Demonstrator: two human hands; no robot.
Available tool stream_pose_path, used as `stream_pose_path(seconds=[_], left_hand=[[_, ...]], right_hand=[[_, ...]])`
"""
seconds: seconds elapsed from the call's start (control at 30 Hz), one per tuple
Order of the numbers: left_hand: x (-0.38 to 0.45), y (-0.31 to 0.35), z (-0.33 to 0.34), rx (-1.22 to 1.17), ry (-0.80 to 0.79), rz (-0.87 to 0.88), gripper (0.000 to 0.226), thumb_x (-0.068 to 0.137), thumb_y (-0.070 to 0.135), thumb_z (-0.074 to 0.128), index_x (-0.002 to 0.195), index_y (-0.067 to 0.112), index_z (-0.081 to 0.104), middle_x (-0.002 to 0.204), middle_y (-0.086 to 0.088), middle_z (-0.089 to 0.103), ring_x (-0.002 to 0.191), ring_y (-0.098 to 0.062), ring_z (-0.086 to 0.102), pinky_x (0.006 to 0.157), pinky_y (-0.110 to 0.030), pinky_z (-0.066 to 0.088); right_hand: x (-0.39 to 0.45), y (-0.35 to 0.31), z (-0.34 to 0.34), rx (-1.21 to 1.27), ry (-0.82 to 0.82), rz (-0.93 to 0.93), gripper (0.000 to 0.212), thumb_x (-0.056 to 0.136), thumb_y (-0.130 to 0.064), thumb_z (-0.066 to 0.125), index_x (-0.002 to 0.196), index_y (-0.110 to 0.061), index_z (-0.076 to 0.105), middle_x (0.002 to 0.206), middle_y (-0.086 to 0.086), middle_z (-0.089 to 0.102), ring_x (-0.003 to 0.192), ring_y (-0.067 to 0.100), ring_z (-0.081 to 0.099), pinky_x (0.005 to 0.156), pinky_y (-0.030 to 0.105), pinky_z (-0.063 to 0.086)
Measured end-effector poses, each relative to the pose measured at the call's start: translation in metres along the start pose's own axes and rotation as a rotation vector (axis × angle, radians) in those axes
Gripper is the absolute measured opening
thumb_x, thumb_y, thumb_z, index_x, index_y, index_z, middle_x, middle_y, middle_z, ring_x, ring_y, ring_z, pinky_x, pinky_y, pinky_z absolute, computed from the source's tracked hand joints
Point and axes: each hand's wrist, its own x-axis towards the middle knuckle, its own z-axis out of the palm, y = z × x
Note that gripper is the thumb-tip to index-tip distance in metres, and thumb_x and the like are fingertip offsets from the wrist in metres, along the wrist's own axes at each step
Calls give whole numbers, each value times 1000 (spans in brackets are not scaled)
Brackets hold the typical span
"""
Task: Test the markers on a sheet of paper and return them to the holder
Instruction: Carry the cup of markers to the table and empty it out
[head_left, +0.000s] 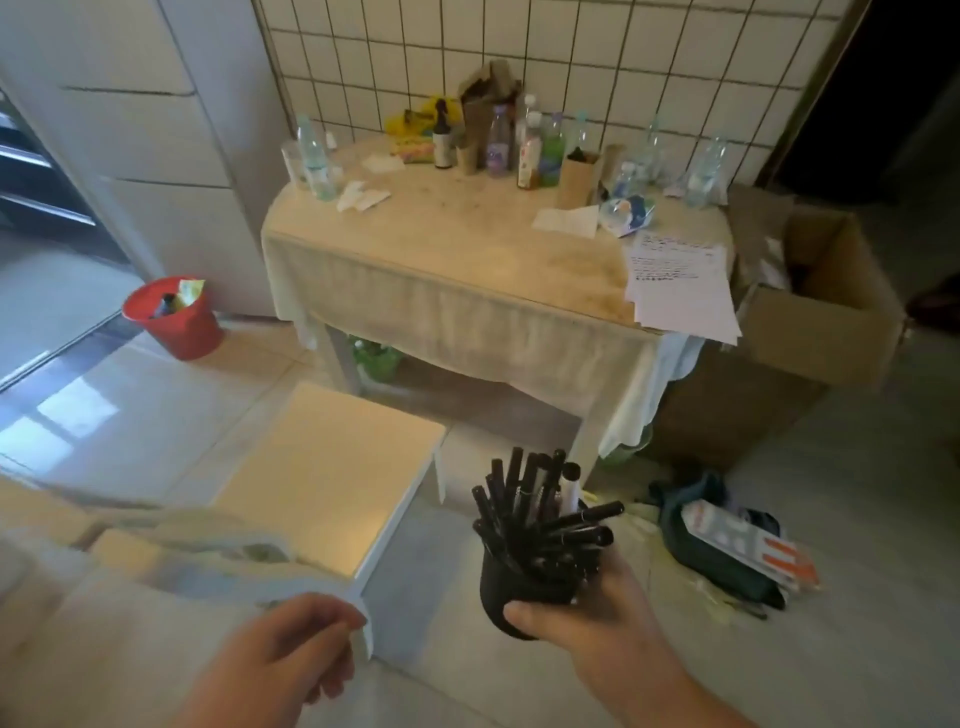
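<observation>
My right hand (597, 618) grips a black holder (511, 587) from below, low in the head view. Several black markers (540, 512) stick out of it, fanned upward and to the right. My left hand (291, 654) hangs at the lower left with its fingers loosely curled and nothing in it. Sheets of paper (680, 291), the top one with writing, lie on the right corner of the table (467, 249), partly over its edge.
A white stool (332, 467) stands between me and the table. Bottles (498, 140) and cardboard tubes crowd the table's back edge. A red bucket (174, 319) sits left on the floor, an open cardboard box (826, 306) right, and a dark bag with packets (727, 545) lies beside my right hand.
</observation>
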Motion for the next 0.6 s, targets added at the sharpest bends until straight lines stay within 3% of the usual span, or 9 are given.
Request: stream_pose_path(seconds=[0.17,0.33,0.5,0.6], left_hand=[[42,33,27,31,-56,15,23,93,-5,58,82,7,75,66,-19,71,58,-24,66,59,-32,49],[107,57,40,17,-129,5,35,92,-6,58,73,17,76,65,-23,69,57,-24,61,63,-36,45],[196,93,43,-2,-147,17,39,91,-7,58,69,20,76,64,-19,70,54,-21,62,62,-34,45],[248,120,37,1,-145,20,37,92,-6,58,70,18,76,64,-16,71,54,-19,62,63,-34,45]], right_hand=[[49,-7,-40,4,74,-6,65,65,15,84,117,-20,64,103,-5,78,99,12,72,76,19,56],[110,-21,-53,-9,100,-6,58,65,11,84,111,-18,65,93,-13,76,87,0,70,66,8,50],[192,-33,-64,-22,159,41,60,64,11,85,110,-23,65,94,-13,77,90,3,72,67,10,51],[246,-50,-71,-56,185,60,64,64,-1,89,114,-30,64,99,-17,76,94,-3,69,71,12,53]])
